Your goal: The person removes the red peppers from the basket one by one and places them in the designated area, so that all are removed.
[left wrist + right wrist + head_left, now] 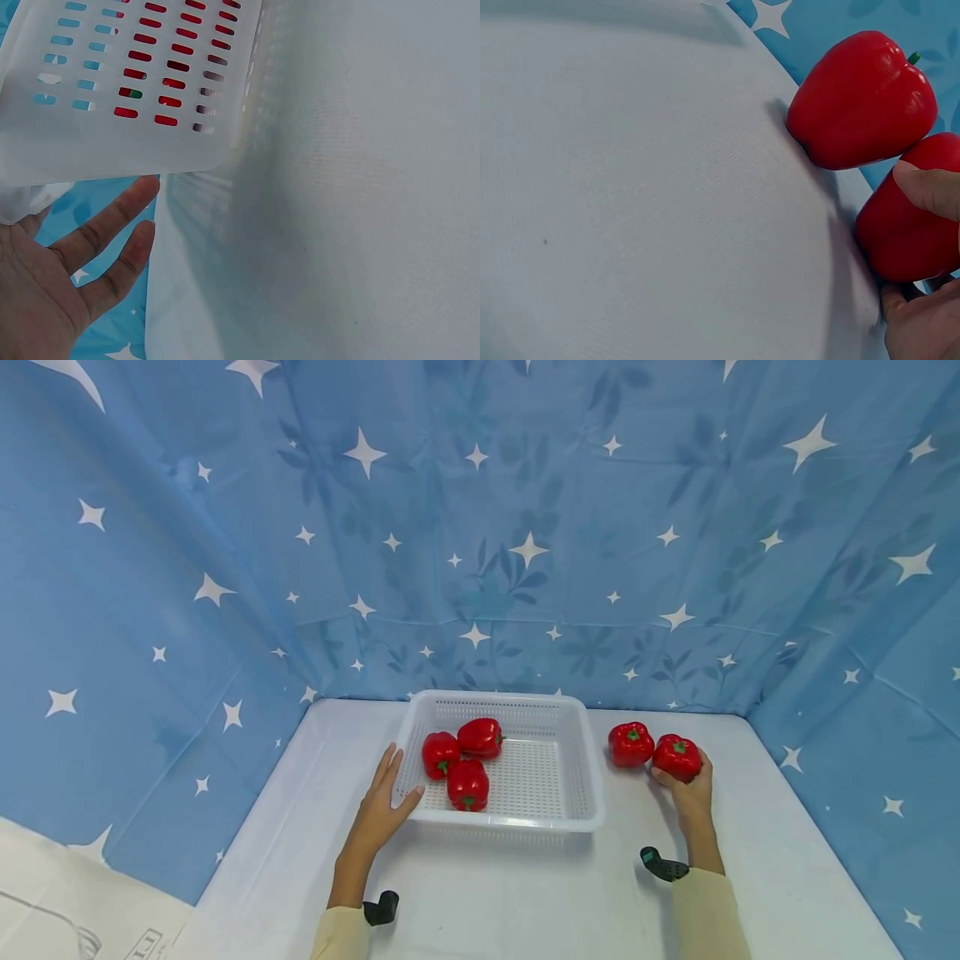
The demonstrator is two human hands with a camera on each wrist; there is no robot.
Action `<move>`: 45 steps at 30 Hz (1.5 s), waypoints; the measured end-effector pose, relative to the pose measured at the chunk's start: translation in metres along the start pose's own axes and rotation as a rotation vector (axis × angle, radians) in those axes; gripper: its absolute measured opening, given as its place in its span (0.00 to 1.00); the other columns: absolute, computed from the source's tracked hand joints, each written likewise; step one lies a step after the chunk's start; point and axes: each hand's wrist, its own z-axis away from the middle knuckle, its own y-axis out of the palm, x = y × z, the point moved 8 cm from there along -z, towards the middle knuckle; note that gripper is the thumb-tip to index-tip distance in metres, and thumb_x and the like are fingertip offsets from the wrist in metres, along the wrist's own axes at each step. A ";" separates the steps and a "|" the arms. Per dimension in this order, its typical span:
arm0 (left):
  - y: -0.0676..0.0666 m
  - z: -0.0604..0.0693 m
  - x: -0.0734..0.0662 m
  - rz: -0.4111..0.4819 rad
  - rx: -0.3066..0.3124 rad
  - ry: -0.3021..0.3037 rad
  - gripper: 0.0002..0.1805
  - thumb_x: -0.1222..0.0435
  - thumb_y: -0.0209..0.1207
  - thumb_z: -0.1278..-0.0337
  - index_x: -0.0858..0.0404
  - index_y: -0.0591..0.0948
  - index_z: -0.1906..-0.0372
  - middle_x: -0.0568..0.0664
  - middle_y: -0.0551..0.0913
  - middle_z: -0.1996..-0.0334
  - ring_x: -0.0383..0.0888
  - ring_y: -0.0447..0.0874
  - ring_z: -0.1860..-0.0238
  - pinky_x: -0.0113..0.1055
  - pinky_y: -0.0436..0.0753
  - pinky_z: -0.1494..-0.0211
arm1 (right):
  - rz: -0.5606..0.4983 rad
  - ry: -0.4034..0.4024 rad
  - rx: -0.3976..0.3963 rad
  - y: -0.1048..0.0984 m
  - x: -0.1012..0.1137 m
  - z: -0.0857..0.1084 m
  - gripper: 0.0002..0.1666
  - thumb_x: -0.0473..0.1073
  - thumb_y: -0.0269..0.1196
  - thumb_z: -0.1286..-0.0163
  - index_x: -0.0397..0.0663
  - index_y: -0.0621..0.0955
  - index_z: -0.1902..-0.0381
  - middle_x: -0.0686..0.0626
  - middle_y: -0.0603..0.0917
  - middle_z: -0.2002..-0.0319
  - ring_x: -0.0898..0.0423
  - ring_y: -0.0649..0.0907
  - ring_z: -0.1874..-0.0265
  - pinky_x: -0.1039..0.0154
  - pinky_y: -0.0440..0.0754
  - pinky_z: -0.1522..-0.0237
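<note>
My right hand grips a red bell pepper on the right of the table, thumb on its near left side and fingers around its right. In the right wrist view the thumb lies across that pepper. Just left of it sits a second red bell pepper. At the left end of a white plastic basket, my left hand rests with fingers spread and extended against the rim. Inside the basket's left half lie three red bell peppers, their green stems showing.
A white-covered table carries everything. Blue star-patterned cloth hangs behind and along both sides. Pale printed material lies at the lower left. The basket's slotted wall stands upright beside the left hand.
</note>
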 end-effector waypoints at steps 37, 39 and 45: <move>-0.001 0.002 -0.004 0.000 0.014 -0.010 0.45 0.46 0.59 0.40 0.51 0.52 0.22 0.43 0.44 0.20 0.58 0.55 0.24 0.60 0.69 0.36 | 0.021 0.039 -0.007 -0.004 -0.002 0.007 0.62 0.42 0.66 0.35 0.59 0.35 0.22 0.43 0.38 0.21 0.41 0.43 0.21 0.43 0.57 0.26; 0.000 0.001 -0.003 -0.004 0.014 -0.012 0.46 0.46 0.59 0.40 0.51 0.52 0.22 0.42 0.44 0.20 0.58 0.55 0.24 0.60 0.69 0.36 | 0.013 0.041 -0.008 -0.005 -0.001 0.008 0.62 0.42 0.67 0.36 0.60 0.35 0.22 0.43 0.38 0.21 0.41 0.43 0.21 0.44 0.57 0.26; 0.000 0.001 -0.001 -0.003 0.013 -0.015 0.46 0.45 0.59 0.40 0.50 0.51 0.22 0.42 0.43 0.20 0.58 0.54 0.24 0.60 0.69 0.36 | -0.012 0.046 -0.001 -0.006 -0.001 0.009 0.63 0.41 0.67 0.36 0.62 0.35 0.22 0.43 0.39 0.20 0.43 0.45 0.21 0.46 0.57 0.26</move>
